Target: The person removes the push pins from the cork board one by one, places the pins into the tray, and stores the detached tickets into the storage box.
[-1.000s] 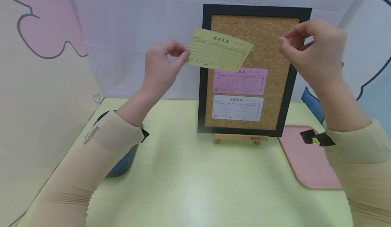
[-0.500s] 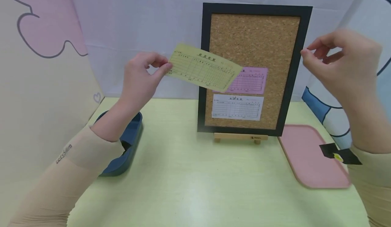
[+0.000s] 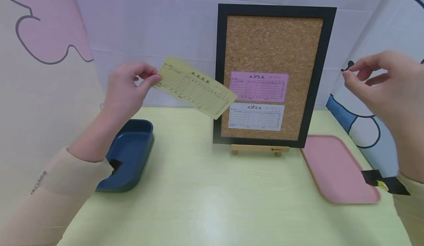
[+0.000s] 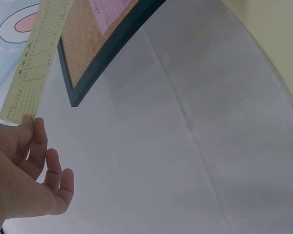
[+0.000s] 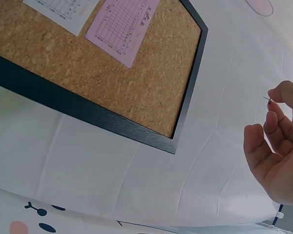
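Between thumb and forefinger, my left hand [image 3: 129, 86] pinches the left end of a yellow receipt slip [image 3: 197, 88]. The slip slants down to the right, its far corner overlapping the cork board's left frame in the head view. My right hand [image 3: 387, 80] is off to the board's right, pinching a small thumbtack [image 5: 267, 99] whose needle sticks out past the fingertips. On the cork board [image 3: 275, 42] a pink receipt slip [image 3: 260, 88] hangs above a white receipt slip [image 3: 256, 118]. Each has a silver tack at its top edge.
The black-framed board leans upright on a small wooden stand [image 3: 260, 149]. A dark blue tray [image 3: 132, 154] lies at the left, partly behind my left arm. At the right is a pink tray [image 3: 334, 168]. A white cloth backdrop [image 3: 149, 18] hangs behind.
My left hand has moved left and down with the yellow slip, uncovering the pink slip and its tack. My right hand has moved right and down, away from the board.
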Demonstrator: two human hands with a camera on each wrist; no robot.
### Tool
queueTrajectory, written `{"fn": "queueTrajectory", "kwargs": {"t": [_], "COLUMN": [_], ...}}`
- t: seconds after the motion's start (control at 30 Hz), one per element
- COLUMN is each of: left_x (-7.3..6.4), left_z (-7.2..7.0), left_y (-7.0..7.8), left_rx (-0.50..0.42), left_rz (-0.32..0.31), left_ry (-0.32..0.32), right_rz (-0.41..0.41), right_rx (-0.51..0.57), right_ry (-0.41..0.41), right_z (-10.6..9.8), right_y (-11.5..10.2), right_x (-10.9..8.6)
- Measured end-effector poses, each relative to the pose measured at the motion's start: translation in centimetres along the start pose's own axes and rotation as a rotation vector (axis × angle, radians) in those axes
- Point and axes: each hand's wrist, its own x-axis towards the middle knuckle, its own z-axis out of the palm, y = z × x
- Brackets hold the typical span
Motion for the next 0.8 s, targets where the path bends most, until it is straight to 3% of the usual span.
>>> {"fn": "queueTrajectory", "kwargs": {"t": [0.27, 0.63, 0.8], "left_x": [-0.3, -0.5, -0.5], "left_z": [-1.4, -2.9, -3.5], "left_y": [-1.6, -4.4, -5.7], "left_rx": [0.109, 0.196, 0.238], "left_rz": [-0.021, 0.046, 0.036], "left_ry": [-0.094, -0.187, -0.254], "right_rz": [0.042, 0.018, 0.037], "right_rx": [-0.009, 0.052, 0.065], "right_ry": [-0.046, -0.065, -0.086], "right_z": [0.7, 2.6, 3.4], "right_y": [2.2, 5.1, 6.7], "right_x": [-1.2, -3.1, -3.9]}}
